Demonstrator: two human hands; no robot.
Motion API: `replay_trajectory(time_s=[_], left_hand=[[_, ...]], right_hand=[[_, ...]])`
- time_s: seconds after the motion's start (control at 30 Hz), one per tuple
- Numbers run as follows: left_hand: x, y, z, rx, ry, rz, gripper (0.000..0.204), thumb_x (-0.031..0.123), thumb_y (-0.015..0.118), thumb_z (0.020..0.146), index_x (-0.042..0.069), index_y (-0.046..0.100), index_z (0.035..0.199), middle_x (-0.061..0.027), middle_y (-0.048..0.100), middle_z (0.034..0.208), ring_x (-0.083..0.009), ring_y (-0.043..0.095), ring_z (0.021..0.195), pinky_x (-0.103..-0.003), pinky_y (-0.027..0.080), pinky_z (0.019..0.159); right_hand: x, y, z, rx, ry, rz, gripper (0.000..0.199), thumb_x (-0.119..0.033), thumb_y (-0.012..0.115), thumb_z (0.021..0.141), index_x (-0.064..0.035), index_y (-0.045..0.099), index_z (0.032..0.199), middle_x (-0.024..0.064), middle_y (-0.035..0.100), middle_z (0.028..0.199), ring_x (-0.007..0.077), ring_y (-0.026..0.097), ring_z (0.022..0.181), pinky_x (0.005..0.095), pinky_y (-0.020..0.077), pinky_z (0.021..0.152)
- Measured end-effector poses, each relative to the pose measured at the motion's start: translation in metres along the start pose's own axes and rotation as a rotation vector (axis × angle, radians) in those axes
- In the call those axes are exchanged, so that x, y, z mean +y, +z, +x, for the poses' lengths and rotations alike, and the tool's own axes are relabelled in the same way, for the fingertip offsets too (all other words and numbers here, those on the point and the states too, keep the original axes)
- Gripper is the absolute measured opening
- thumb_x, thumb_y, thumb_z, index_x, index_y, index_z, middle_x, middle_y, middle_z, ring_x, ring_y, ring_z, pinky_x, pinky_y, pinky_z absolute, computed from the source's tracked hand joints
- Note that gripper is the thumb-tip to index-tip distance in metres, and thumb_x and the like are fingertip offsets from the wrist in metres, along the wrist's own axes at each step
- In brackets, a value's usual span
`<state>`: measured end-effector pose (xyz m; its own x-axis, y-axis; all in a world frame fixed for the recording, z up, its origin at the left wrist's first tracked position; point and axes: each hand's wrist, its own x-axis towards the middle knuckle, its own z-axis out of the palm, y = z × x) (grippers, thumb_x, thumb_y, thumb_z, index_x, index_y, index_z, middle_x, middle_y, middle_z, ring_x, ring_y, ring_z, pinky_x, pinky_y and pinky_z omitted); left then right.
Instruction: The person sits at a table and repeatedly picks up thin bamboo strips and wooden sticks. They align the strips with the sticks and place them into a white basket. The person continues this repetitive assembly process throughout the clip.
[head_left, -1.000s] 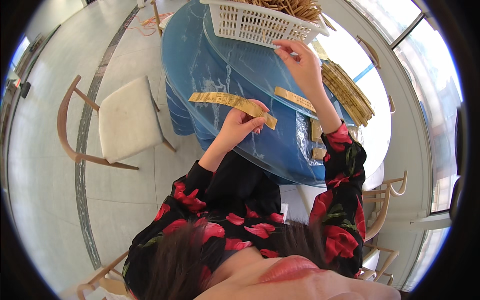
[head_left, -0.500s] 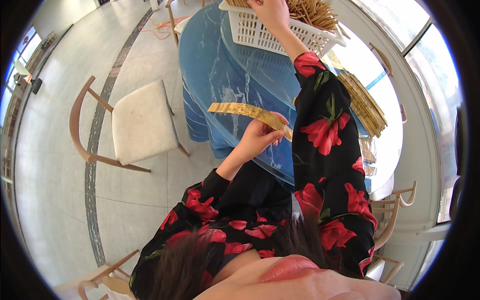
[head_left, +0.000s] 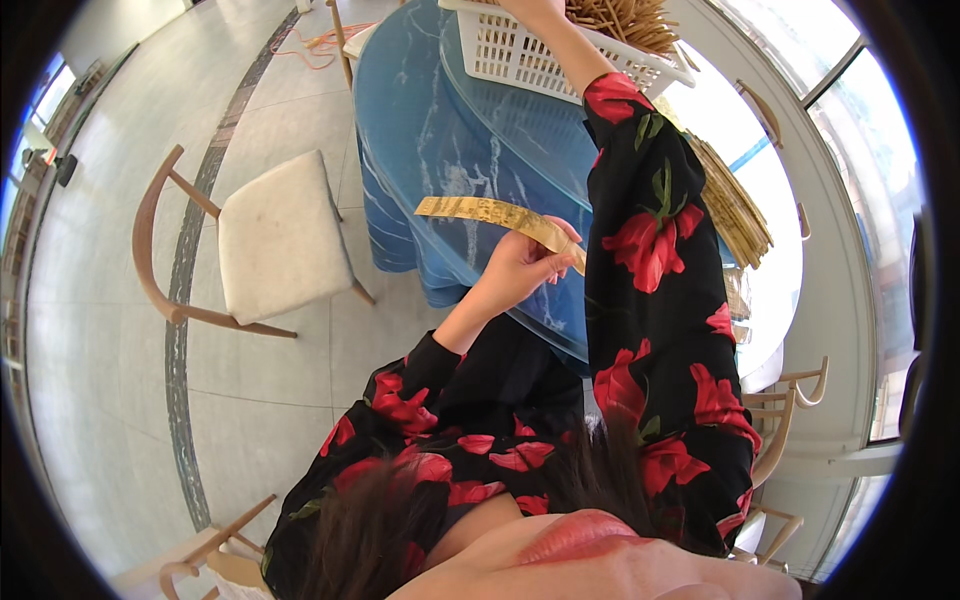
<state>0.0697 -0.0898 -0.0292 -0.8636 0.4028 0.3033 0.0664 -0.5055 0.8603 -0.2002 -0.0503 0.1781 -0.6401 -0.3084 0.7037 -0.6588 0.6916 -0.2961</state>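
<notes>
My left hand (head_left: 518, 268) is closed on a long, flat gold strip (head_left: 478, 208), pinching it near its right end over the blue-covered table. Dark markings run along the strip, and its free end points left. My right arm stretches across the table to a white plastic basket (head_left: 520, 55), which holds many thin brown sticks (head_left: 632, 22). At the basket's near rim is my right hand (head_left: 540, 12); its fingers run out of the picture at the top, so their grip is hidden.
A bundle of flat yellow-brown strips (head_left: 730, 205) lies on the table right of my right sleeve. The round table has a marbled blue cloth (head_left: 400, 130) under a clear sheet. A wooden chair with a pale seat (head_left: 275, 240) stands to the left.
The view has shifted slightly, and my right hand now sits higher, partly beyond the top edge at the basket. My left hand keeps hold of the gold strip in nearly the same place.
</notes>
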Motion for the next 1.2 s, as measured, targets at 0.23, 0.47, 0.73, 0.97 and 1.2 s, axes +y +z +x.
replay_trajectory(time_s=[0.23,0.47,0.73,0.97,1.2], left_hand=[[0.000,0.005,0.001,0.021,0.007,-0.018,0.019,0.000,0.067,0.096,0.002,0.061,0.114,-0.0018,0.065,0.090,-0.0061,0.059,0.074,-0.022,0.049,0.063],[-0.001,0.001,0.001,-0.005,0.010,-0.011,0.024,0.001,0.067,0.097,0.001,0.058,0.119,-0.0031,0.063,0.091,-0.0074,0.060,0.076,-0.022,0.051,0.066],[-0.003,0.005,0.001,0.008,0.018,-0.055,0.020,0.000,0.067,0.097,0.002,0.060,0.116,-0.0029,0.065,0.090,-0.0064,0.060,0.075,-0.022,0.050,0.064],[0.003,0.000,-0.001,0.022,0.002,-0.024,0.020,0.001,0.067,0.097,0.002,0.060,0.116,-0.0026,0.064,0.090,-0.0067,0.059,0.074,-0.023,0.050,0.064],[0.000,-0.006,0.000,0.005,0.015,-0.021,0.022,0.003,0.068,0.097,0.001,0.060,0.117,-0.0028,0.064,0.091,-0.0069,0.060,0.076,-0.023,0.050,0.066]], right_hand=[[0.004,0.001,-0.005,0.023,-0.154,-0.034,0.021,-0.026,0.065,0.086,-0.0086,0.076,0.089,0.0151,0.074,0.088,0.0351,0.070,0.086,0.0471,0.0542,0.077],[-0.003,0.010,-0.011,0.166,-0.184,-0.167,0.019,-0.024,0.064,0.086,-0.0110,0.077,0.091,0.0152,0.073,0.092,0.0352,0.070,0.087,0.0473,0.0552,0.076],[0.023,0.029,-0.007,0.375,-0.213,-0.222,0.021,-0.026,0.066,0.087,-0.0145,0.080,0.097,0.0125,0.072,0.094,0.0330,0.068,0.092,0.0475,0.0546,0.079],[-0.032,-0.009,0.025,0.372,0.091,0.192,0.022,-0.027,0.066,0.093,-0.0104,0.080,0.098,0.0105,0.075,0.092,0.0268,0.069,0.080,0.0396,0.0551,0.078],[-0.059,-0.093,0.044,0.901,-0.092,1.237,0.012,-0.021,0.058,0.103,-0.0095,0.058,0.107,0.0002,0.055,0.072,0.0126,0.058,0.065,0.0257,0.0419,0.053]])
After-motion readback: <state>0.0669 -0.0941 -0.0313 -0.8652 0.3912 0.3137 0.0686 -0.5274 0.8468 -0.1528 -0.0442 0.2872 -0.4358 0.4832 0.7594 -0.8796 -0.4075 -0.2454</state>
